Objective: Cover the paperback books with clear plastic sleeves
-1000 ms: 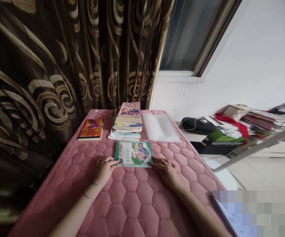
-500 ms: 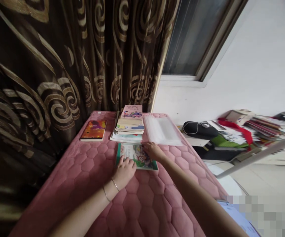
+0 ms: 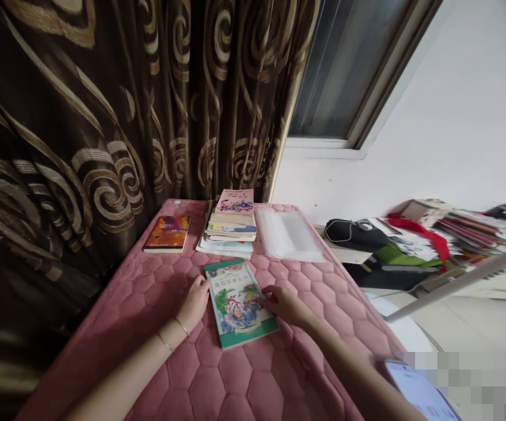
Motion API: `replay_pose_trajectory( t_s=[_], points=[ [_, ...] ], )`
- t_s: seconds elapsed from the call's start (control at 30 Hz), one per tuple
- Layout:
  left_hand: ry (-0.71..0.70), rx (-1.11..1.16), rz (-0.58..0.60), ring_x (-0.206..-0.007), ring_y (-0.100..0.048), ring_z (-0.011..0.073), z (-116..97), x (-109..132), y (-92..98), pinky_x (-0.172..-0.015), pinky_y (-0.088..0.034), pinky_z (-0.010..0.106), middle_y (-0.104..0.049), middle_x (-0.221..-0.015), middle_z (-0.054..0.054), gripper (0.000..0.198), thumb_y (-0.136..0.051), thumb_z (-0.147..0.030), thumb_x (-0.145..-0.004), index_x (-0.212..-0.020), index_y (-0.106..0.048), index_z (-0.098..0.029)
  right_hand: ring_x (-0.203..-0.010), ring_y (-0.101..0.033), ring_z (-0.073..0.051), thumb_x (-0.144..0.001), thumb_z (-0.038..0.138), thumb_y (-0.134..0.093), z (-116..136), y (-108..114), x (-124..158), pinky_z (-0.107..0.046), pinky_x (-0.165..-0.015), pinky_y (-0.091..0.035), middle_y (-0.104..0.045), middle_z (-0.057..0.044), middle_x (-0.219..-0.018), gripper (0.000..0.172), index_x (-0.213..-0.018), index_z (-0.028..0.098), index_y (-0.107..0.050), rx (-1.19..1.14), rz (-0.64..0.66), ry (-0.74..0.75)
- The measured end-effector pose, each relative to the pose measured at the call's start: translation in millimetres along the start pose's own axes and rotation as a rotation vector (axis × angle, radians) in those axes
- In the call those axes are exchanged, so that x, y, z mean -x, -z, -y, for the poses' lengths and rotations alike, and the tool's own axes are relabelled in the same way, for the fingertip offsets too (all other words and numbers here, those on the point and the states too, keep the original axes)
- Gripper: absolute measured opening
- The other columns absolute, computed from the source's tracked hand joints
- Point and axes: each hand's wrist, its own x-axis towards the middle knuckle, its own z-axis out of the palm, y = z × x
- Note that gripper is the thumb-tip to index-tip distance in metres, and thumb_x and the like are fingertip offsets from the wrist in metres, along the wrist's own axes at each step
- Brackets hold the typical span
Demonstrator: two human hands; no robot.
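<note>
A green-bordered picture-cover book (image 3: 238, 307) lies slightly turned on the pink quilted pad. My left hand (image 3: 195, 299), with two thin bracelets at its wrist, has its fingers closed at the book's left edge. On the opposite edge my right hand (image 3: 284, 304) grips the book, fingertips lapping onto the cover. Beyond it stands a stack of books (image 3: 231, 225) topped by a pink one (image 3: 235, 202). An orange-red book (image 3: 167, 234) lies to the left of the stack, and clear plastic sleeves (image 3: 288, 235) lie to its right.
The pink quilted pad (image 3: 182, 374) reaches back to a dark patterned curtain (image 3: 116, 175). A phone (image 3: 419, 389) lies by the right edge. Beyond that edge are a black pouch (image 3: 354, 231), piled papers and books (image 3: 467, 225), and a slanted pale bar (image 3: 458, 278).
The green-bordered book has turned from lying crosswise to nearly lengthwise and come closer to me. My left hand has shifted left to its edge, and my right hand has come nearer.
</note>
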Motion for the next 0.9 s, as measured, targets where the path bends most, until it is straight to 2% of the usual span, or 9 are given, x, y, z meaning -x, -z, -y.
replay_pose_trajectory(
  t_s=[0.07, 0.2, 0.3, 0.4, 0.5, 0.7, 0.9],
  points=[
    [0.125, 0.118, 0.002, -0.086, -0.063, 0.0180, 8, -8, -3.2, -0.083, -0.049, 0.033, -0.066, -0.089, 0.006, 0.023, -0.053, 0.002, -0.076, -0.082, -0.065, -0.017, -0.062, -0.061, -0.016, -0.082, 0.038, -0.054, 7, -6, 12, -0.023, -0.051, -0.037, -0.069, -0.001, -0.069, 0.034, -0.108, 0.020, -0.066, -0.032, 0.021, -0.046],
    [0.213, 0.215, -0.010, -0.087, -0.066, 0.0185, 13, -20, -17.9, -0.082, -0.051, 0.034, -0.071, -0.091, 0.010, 0.026, -0.048, -0.003, -0.082, -0.097, -0.065, -0.014, -0.058, -0.061, -0.016, -0.084, 0.035, -0.052, 18, -10, 17, -0.022, -0.050, -0.036, -0.069, -0.001, -0.068, 0.040, -0.121, 0.021, -0.059, -0.068, 0.059, -0.097],
    [0.243, 0.305, -0.030, -0.095, -0.066, 0.0174, 9, -29, -30.9, -0.086, -0.051, 0.032, -0.071, -0.101, 0.011, 0.030, -0.051, -0.001, -0.080, -0.104, -0.063, -0.014, -0.065, -0.063, -0.016, -0.087, 0.028, -0.046, 15, -12, 7, -0.021, -0.053, -0.037, -0.071, -0.003, -0.076, 0.032, -0.113, 0.020, -0.062, -0.090, 0.006, -0.063],
    [0.278, 0.376, -0.049, -0.096, -0.067, 0.0164, 7, -41, -41.1, -0.086, -0.051, 0.031, -0.071, -0.103, 0.011, 0.031, -0.054, 0.004, -0.075, -0.100, -0.064, -0.013, -0.069, -0.064, -0.016, -0.088, 0.024, -0.043, 6, -16, -8, -0.022, -0.056, -0.038, -0.072, -0.005, -0.079, 0.027, -0.101, 0.017, -0.065, -0.054, -0.086, -0.029],
    [0.309, 0.418, -0.071, -0.094, -0.067, 0.0164, 8, -49, -46.6, -0.085, -0.052, 0.031, -0.071, -0.100, 0.011, 0.030, -0.056, 0.005, -0.073, -0.095, -0.065, -0.013, -0.069, -0.064, -0.016, -0.087, 0.022, -0.043, -2, -20, -19, -0.022, -0.058, -0.039, -0.073, -0.005, -0.080, 0.025, -0.096, 0.018, -0.067, -0.031, -0.111, -0.025],
    [0.282, 0.418, -0.082, -0.088, -0.067, 0.0167, 12, -40, -43.9, -0.083, -0.052, 0.033, -0.072, -0.096, 0.010, 0.023, -0.056, -0.002, -0.076, -0.094, -0.066, -0.014, -0.073, -0.066, -0.018, -0.088, 0.025, -0.044, -9, -24, -22, -0.024, -0.060, -0.041, -0.074, -0.005, -0.084, 0.028, -0.102, 0.020, -0.067, -0.009, -0.122, -0.022],
    [0.157, 0.399, -0.072, -0.089, -0.065, 0.0157, 10, -29, -32.5, -0.085, -0.052, 0.033, -0.070, -0.096, 0.006, 0.021, -0.057, -0.007, -0.077, -0.093, -0.067, -0.016, -0.079, -0.067, -0.020, -0.088, 0.026, -0.044, -10, -28, -17, -0.025, -0.064, -0.043, -0.073, -0.007, -0.088, 0.031, -0.110, 0.019, -0.064, 0.010, -0.151, -0.044]
  ],
)
